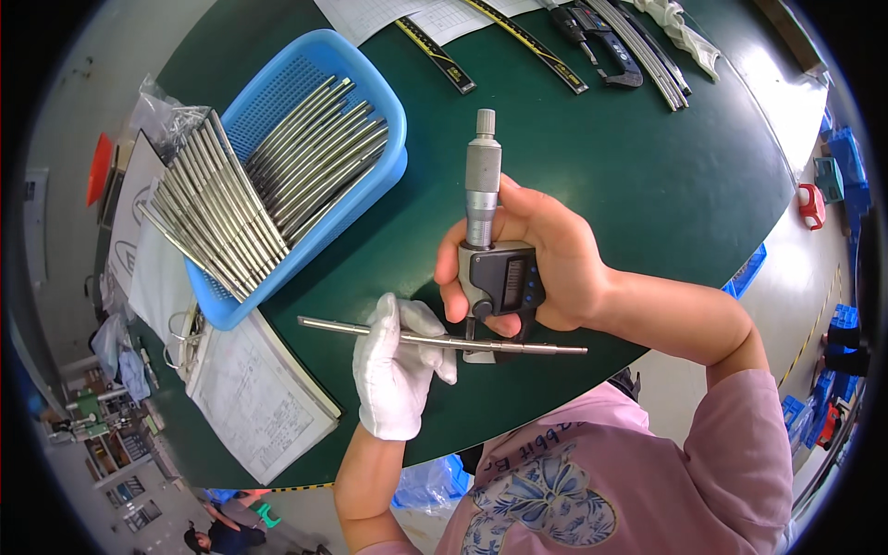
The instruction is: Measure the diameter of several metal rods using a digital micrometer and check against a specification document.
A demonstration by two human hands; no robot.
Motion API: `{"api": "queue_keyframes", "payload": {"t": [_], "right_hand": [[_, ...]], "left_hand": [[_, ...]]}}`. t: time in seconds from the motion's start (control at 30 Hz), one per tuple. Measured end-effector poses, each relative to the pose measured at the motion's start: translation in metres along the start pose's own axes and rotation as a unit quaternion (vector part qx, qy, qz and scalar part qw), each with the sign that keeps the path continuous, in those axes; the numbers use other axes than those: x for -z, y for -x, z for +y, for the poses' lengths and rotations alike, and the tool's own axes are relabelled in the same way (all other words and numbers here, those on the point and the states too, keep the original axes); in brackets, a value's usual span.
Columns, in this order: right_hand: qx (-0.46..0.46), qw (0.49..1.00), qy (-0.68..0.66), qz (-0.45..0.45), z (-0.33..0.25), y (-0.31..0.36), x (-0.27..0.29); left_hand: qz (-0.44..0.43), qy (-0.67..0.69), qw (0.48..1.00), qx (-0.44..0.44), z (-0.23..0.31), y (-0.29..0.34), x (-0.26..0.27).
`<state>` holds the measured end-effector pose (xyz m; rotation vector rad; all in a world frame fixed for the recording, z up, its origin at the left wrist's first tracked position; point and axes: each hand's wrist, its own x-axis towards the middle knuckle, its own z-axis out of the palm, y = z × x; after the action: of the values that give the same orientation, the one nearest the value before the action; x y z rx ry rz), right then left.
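Note:
My left hand (393, 370), in a white glove, pinches a slim stepped metal rod (546, 349) that lies nearly level across the front of the table. Bare, my right hand (560, 259) is wrapped round a digital micrometer (483, 176), its thimble pointing away from me and its small display facing up. The rod passes through the micrometer's measuring gap at the near end; whether the faces touch it I cannot tell. To the left stands a blue perforated basket (393, 120) holding many similar metal rods (310, 153), some of them laid slantwise over its left rim.
A ring binder with drawings (264, 398) lies at the near left of the green table (666, 176). At the far side are two black-and-yellow rulers (532, 46), paper sheets (370, 14), another micrometer (610, 46) and more thin rods (647, 55). A person (227, 536) is at the lower left.

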<state>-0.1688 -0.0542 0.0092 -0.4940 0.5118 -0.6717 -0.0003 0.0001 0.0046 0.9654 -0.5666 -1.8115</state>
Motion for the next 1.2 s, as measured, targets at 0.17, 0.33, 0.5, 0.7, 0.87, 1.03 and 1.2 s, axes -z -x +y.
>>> {"api": "queue_keyframes", "payload": {"t": [0.17, 0.33, 0.5, 0.7, 0.87, 1.03, 1.2], "right_hand": [[-0.006, 1.0, -0.013, 0.0, 0.0, -0.001, 0.001], [0.01, 1.0, 0.0, -0.014, 0.0, 0.001, 0.001], [0.023, 0.999, 0.026, -0.031, -0.001, 0.0, 0.001], [0.01, 1.0, 0.029, 0.001, 0.0, 0.0, -0.001], [-0.004, 1.0, -0.009, 0.005, 0.002, -0.001, 0.001], [0.014, 1.0, -0.015, -0.022, 0.001, 0.001, 0.0], [0.022, 1.0, -0.003, -0.019, 0.002, 0.001, 0.0]], "left_hand": [[-0.003, -0.012, 1.0, 0.011, 0.0, 0.0, 0.0], [0.033, -0.024, 0.999, -0.006, -0.002, 0.001, -0.008], [0.038, 0.009, 0.999, -0.007, 0.009, -0.002, -0.004], [0.06, -0.01, 0.998, -0.009, 0.005, 0.001, -0.002], [0.04, 0.001, 0.999, 0.007, 0.004, 0.001, -0.002], [0.029, -0.01, 0.999, 0.015, 0.003, 0.002, -0.003], [0.032, -0.011, 0.999, 0.025, 0.002, 0.003, -0.005]]}}
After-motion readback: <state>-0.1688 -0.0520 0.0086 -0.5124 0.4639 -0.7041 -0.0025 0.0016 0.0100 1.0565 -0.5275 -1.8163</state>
